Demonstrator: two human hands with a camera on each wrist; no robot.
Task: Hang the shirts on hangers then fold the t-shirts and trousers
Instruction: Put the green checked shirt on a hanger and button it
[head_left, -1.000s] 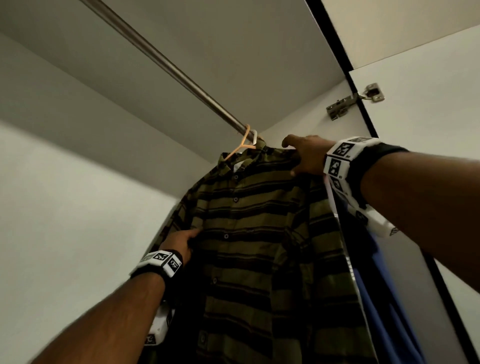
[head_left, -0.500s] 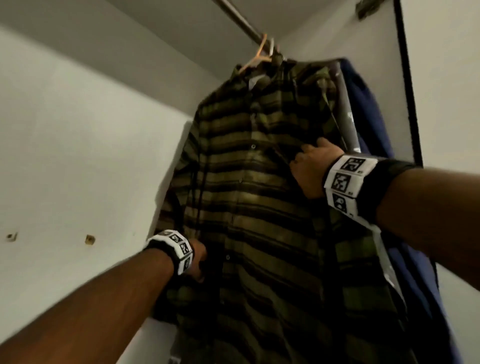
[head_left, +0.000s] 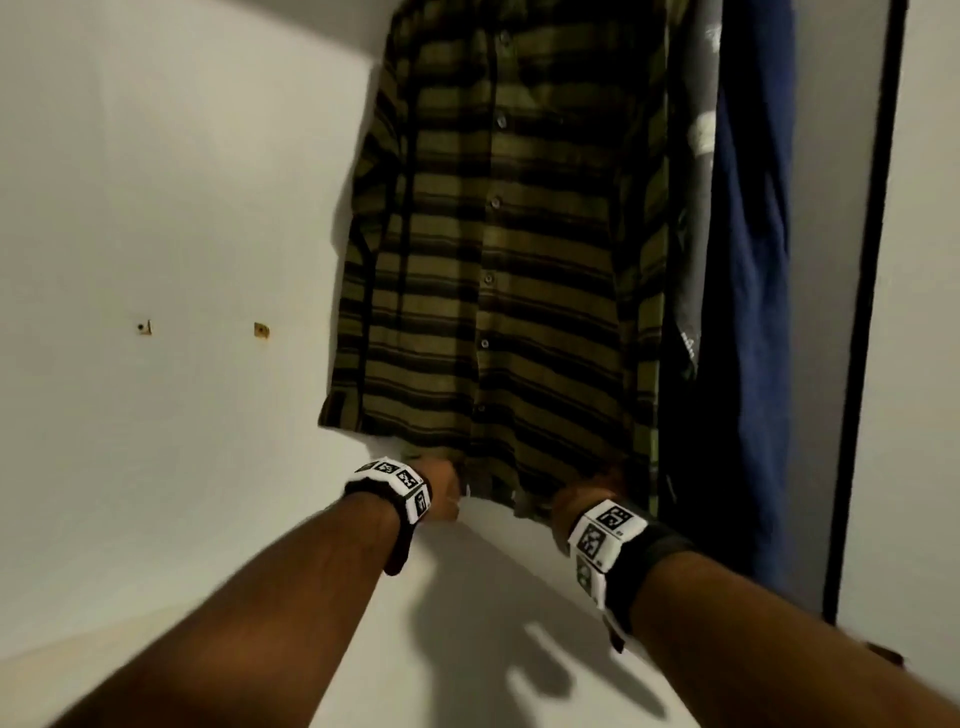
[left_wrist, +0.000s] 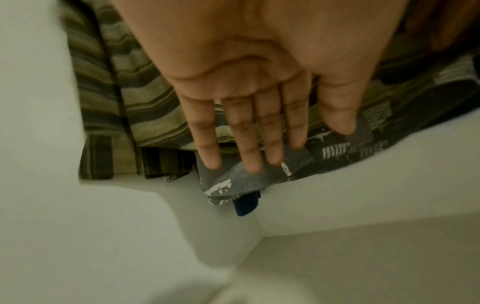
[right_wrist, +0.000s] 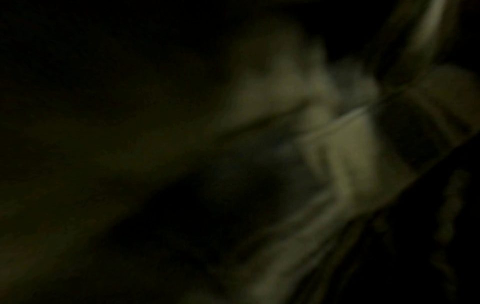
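Left hand (head_left: 441, 491) lies flat, fingers (left_wrist: 244, 142) straight against the hem. Right hand (head_left: 592, 491) is at the hem too; its grip cannot be told. The striped shirt (head_left: 498, 249) hangs beyond. Judged step: smoothing; next, release, fetch another garment.

This is the inside of a wardrobe in someone's home, a bedroom closet by the look of it. Plain white panels (head_left: 171, 208) close it in at the side and back, and a white shelf floor (head_left: 519, 597) runs beneath the clothes. A green-and-black striped shirt (head_left: 498, 249) hangs full length, with a grey printed garment (head_left: 698, 156) and a blue garment (head_left: 753, 260) hanging just beside it on the right. A dark vertical edge (head_left: 862, 312) marks the frame where the cupboard opens. Two small brass fittings (head_left: 261, 330) sit in the side panel, probably shelf supports, though they are too small to be sure.
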